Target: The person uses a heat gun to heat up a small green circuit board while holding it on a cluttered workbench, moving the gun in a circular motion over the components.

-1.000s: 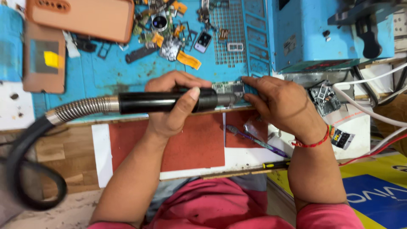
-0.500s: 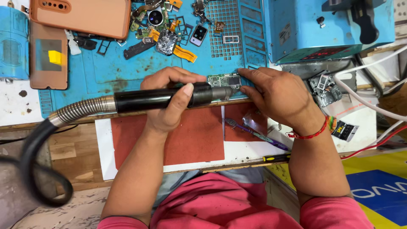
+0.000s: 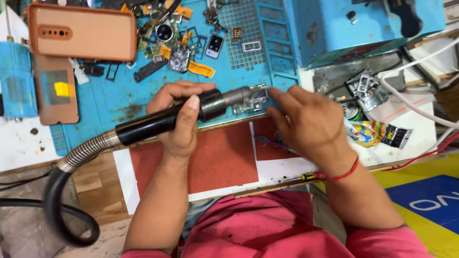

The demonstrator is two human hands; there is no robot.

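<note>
The work mat [image 3: 119, 102] is bright blue with dark smudges, and the box [image 3: 344, 24] at far right is the same blue. The handpiece [image 3: 162, 122] is glossy black, its nozzle [image 3: 236, 95] dull grey, its hose [image 3: 88, 148] ribbed silver turning to black. The circuit board [image 3: 252, 98] is green with silver parts. At far left lies a salmon-orange phone case [image 3: 81, 31]; below it a brown phone back [image 3: 55, 91] bears a yellow square. Nearer, a brick-red pad [image 3: 215, 157] sits on a white sheet [image 3: 282, 169]. The right hand [image 3: 308, 122] wears a red thread at the wrist. The shirt [image 3: 267, 229] is pink. A small packet [image 3: 370, 131] at right is multicoloured, and the cable [image 3: 416, 107] white.
</note>
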